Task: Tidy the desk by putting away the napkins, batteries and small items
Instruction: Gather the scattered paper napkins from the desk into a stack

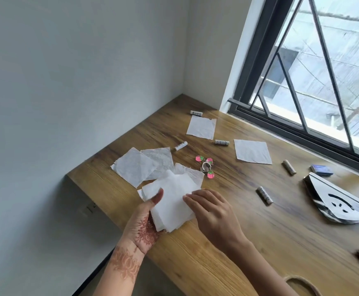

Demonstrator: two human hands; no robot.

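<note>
At the near left edge of the wooden desk, the left hand grips a napkin stack, thumb clamped over its top. The right hand rests on it, fingers straight. Loose napkins and batteries lie farther back around a strawberry keychain.

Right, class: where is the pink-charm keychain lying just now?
In the head view, centre frame, the pink-charm keychain lies on the desk just right of the overlapping napkins, a battery just beyond it.
</note>
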